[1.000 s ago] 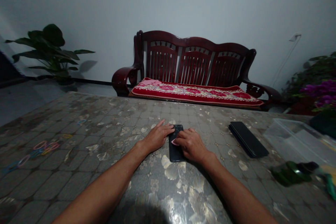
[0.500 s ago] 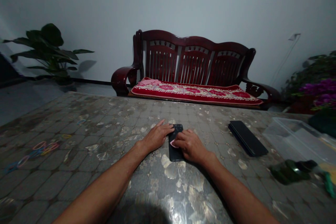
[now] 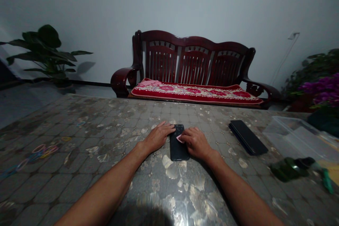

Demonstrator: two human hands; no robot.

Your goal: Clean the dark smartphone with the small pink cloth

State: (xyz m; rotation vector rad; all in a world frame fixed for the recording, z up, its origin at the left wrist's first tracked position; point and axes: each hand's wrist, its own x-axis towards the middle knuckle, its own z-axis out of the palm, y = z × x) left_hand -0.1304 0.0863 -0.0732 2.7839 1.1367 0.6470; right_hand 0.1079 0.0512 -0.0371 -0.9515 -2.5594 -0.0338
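A black smartphone [image 3: 178, 151] lies flat on the patterned tablecloth [image 3: 111, 127], its screen facing up with small pale specks near the top. My left hand [image 3: 158, 137] rests at its upper left side, fingers stretched out and the tips on the edge. Pinched in my right hand [image 3: 196, 143] is a small pink-and-white cloth [image 3: 179, 138], pressed on the right part of the screen. Most of the cloth is hidden under my fingers.
To the right lie a dark wallet-like case [image 3: 248, 137], a clear plastic box [image 3: 288, 132] and a green bottle [image 3: 287, 168] on its side. Colourful rubber bands [image 3: 43, 151] are scattered at left. A wooden bench [image 3: 196, 63] stands beyond the table.
My right hand has slid the cloth slightly up and to the right across the screen. My left hand keeps its place at the phone's edge. The view has shifted a little.
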